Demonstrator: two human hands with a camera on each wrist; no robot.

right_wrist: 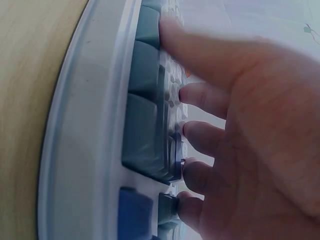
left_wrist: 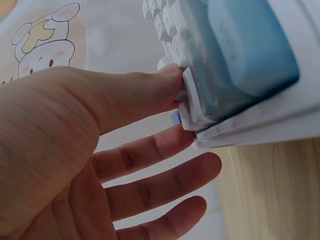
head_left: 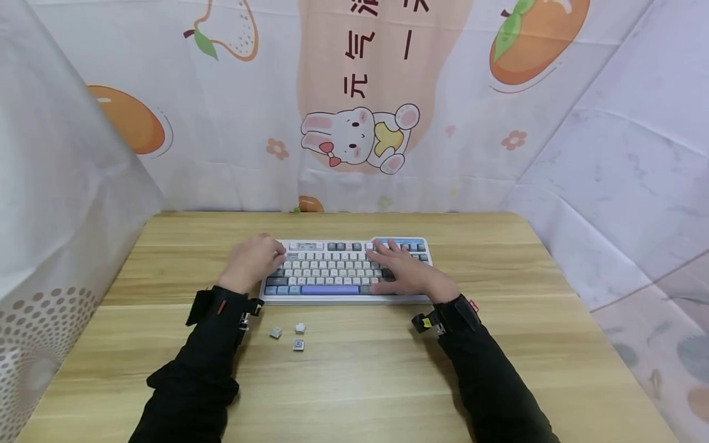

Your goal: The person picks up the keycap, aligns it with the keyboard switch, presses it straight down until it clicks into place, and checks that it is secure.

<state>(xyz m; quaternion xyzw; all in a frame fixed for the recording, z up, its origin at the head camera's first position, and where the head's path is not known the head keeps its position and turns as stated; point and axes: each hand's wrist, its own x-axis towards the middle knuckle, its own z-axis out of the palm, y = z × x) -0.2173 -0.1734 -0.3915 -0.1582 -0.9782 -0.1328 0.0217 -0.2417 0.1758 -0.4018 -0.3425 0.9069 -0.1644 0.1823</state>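
Note:
A white keyboard [head_left: 343, 301] with white, grey and blue keycaps and a purple space bar [head_left: 330, 290] lies on the table. At its upper left edge is my left hand [head_left: 252, 261]. The left wrist view shows that thumb and index finger pinching a pale keycap [left_wrist: 187, 117] at the keyboard's edge, the other fingers extended beside it. A small blue part shows between thumb and index finger. My right hand [head_left: 407, 274] lies spread over the keyboard's right part, fingertips on the keys. In the right wrist view its thumb [right_wrist: 175, 40] touches the row nearest the front edge.
Three loose keycaps, one pale [head_left: 276, 332], one white [head_left: 300, 328] and one grey [head_left: 298, 345], lie on the wooden table [head_left: 354, 381] in front of the keyboard's left part. A printed cloth [head_left: 221, 154] hangs behind the table, with more cloth at both sides.

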